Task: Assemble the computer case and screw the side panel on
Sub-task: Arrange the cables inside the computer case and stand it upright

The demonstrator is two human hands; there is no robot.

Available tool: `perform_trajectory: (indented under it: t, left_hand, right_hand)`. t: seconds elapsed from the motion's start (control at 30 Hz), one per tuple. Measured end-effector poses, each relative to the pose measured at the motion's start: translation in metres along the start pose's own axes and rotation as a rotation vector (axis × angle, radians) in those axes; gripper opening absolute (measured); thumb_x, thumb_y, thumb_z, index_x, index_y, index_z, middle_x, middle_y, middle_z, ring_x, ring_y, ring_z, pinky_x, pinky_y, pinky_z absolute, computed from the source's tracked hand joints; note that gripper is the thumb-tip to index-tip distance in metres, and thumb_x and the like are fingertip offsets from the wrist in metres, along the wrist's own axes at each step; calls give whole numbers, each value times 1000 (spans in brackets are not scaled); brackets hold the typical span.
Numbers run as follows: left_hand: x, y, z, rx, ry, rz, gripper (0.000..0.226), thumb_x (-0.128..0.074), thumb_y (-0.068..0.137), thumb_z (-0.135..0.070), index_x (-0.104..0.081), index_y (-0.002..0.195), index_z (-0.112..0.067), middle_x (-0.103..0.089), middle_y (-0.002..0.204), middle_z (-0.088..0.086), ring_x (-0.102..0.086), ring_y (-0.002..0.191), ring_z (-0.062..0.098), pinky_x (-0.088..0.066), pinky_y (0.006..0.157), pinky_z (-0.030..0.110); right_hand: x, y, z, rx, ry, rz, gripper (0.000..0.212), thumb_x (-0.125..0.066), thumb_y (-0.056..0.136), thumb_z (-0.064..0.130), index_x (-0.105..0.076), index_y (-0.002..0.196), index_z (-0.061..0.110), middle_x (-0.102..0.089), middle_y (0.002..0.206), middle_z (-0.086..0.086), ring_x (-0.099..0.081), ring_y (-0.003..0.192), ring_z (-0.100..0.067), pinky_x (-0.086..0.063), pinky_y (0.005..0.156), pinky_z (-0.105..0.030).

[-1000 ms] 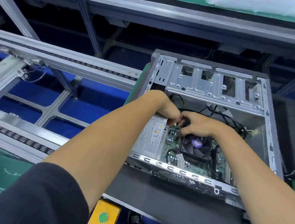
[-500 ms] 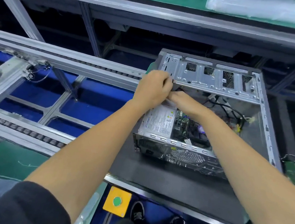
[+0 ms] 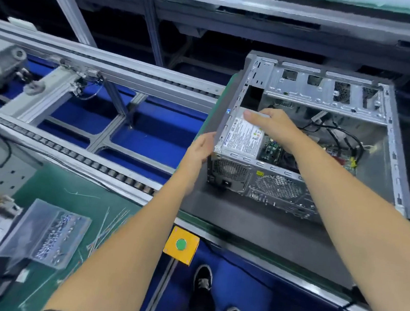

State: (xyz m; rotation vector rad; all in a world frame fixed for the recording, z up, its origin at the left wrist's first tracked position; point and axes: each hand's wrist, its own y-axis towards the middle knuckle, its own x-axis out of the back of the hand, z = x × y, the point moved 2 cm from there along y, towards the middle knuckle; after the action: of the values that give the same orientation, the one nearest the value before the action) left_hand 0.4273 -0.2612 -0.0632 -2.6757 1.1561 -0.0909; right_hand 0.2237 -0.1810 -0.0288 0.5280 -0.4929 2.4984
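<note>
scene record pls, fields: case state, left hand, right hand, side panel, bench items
case state: computer case lies on its side on a dark mat, top open, motherboard and cables exposed
left hand: left hand lies flat against the case's outer left wall near the rear corner
right hand: right hand rests on the power supply inside the case
side panel: not fitted, none in view
bench items: clear bag of screws; yellow box with green button
</note>
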Motion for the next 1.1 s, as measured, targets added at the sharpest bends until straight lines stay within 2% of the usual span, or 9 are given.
perform_trajectory:
  t: [0.07, 0.17, 0.3, 0.43, 0.57, 0.67, 0.77, 0.97, 1.1]
  left_hand:
    - [4, -16, 18, -54, 142, 96, 44, -61, 90, -31, -49, 130, -19, -65, 104, -16, -59, 97, -1, -45, 89, 19]
    - [-3, -23, 33, -50, 353, 92, 57, -67, 87, -18, -38, 136, -14, -56, 128, -1, -52, 119, 16, -38, 104, 31]
    - [-10, -12, 36, -15, 481, -100, 48, -57, 91, -7, -38, 134, -18, -57, 108, -12, -54, 99, 4, -32, 84, 16]
    - [-7, -3, 43, -22, 452, -82, 55, -53, 90, 1, -36, 134, -26, -51, 94, -34, -53, 90, -5, -33, 84, 22]
    - [2, 7, 39, -48, 513, 31, 57, -61, 90, -12, -33, 137, -26, -56, 112, -16, -48, 104, 7, -34, 90, 26]
    - [15, 9, 37, -35, 584, 184, 64, -59, 89, -5, -30, 142, -26, -57, 118, -12, -54, 101, -3, -34, 88, 10]
    - [19, 10, 36, -38, 620, 178, 65, -55, 87, 5, -34, 140, -27, -63, 108, -9, -54, 82, -18, -34, 65, -7]
    - [23, 8, 46, -25, 586, 220, 63, -65, 84, -2, -42, 129, -39, -61, 100, -22, -57, 105, 8, -37, 90, 22]
    - [27, 11, 46, -43, 597, 156, 58, -63, 85, 0, -49, 130, -34, -64, 110, -10, -58, 108, 11, -42, 97, 30]
  right_hand:
    - [-1, -2, 0, -5, 21, -14, 63, -66, 84, 63, -63, 109, 6, -59, 128, -15, -60, 100, -15, -42, 82, -37]
    - [-3, -6, 2, -30, 53, -14, 58, -64, 84, 65, -63, 112, 14, -57, 136, -10, -58, 110, -18, -38, 89, -39]
    - [-7, -11, 3, -89, 49, 49, 88, -52, 82, 77, -45, 148, 20, -39, 156, -3, -42, 139, -25, -34, 108, -44]
    - [-11, -2, 4, -65, -10, 30, 81, -39, 90, 75, -41, 150, 20, -39, 156, -4, -40, 141, -26, -29, 102, -36]
    - [-11, 5, 2, -94, 6, 20, 77, -39, 96, 68, -36, 152, 15, -36, 158, -4, -35, 143, -24, -27, 99, -32]
    - [-10, 8, -1, -121, 79, 42, 69, -43, 98, 61, -38, 150, 16, -33, 159, -3, -31, 144, -21, -24, 99, -35]
    - [-9, 11, -2, -138, 131, 36, 67, -45, 99, 56, -34, 153, 17, -27, 162, -1, -24, 148, -21, -21, 112, -45]
    - [-7, 9, -9, -149, 189, 57, 71, -46, 98, 56, -25, 156, 21, -19, 165, 2, -14, 151, -21, -10, 119, -50]
    - [-6, 10, -11, -138, 204, 85, 75, -47, 98, 56, -21, 157, 19, -17, 165, 1, -12, 152, -21, -7, 118, -51]
